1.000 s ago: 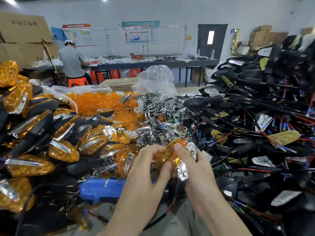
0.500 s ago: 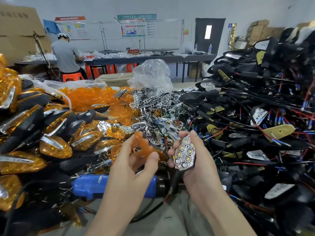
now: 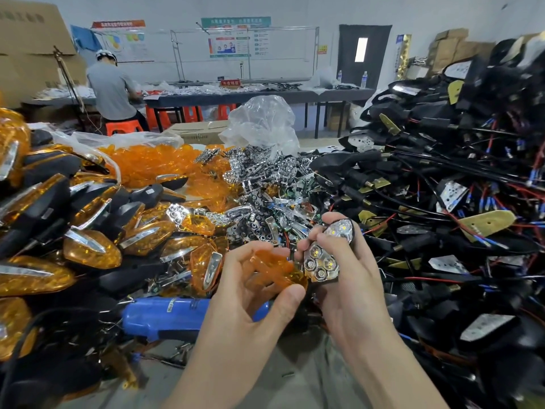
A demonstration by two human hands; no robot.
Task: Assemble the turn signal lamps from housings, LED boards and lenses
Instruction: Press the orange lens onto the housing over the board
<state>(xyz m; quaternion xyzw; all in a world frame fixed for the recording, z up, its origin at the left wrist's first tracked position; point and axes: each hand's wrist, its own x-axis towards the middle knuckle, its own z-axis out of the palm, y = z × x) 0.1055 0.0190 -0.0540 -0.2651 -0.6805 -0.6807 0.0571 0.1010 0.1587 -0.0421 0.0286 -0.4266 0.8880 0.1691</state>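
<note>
Head view: both hands work above the near edge of the table (image 3: 295, 382), about midway along it.

- Left hand (image 3: 250, 296): fingers and thumb curled round a loose amber lens (image 3: 274, 268), pinching it by the edges.
- Right hand (image 3: 351, 284): grips a partly built lamp (image 3: 321, 264) with the chrome LED face turned up. The thumb lies across that face. The housing under it is mostly hidden by the palm.
- Lens and lamp are just beside each other, edges touching or nearly so. The lens is not yet seated.

Risks, as judged from this position:
1. The thumb on the LED face sits where the lens must go. If it is not lifted clear, the lens may seat crooked or pinch the thumb.
2. The lens is tilted against the lamp rim. Pressing it home at that angle may leave one side unclipped or stress the thin plastic.
3. Whether a lead wire lies across the rim cannot be seen. A trapped wire would hold the lens open.
4. The edge pinch on smooth plastic is light. A slip would drop the lens among the finished lamps (image 3: 91, 250) toward the left edge or the chrome reflector pile (image 3: 265, 178) behind, where it is hard to pick out.
5. Finger contact may smudge the reflector.
</note>
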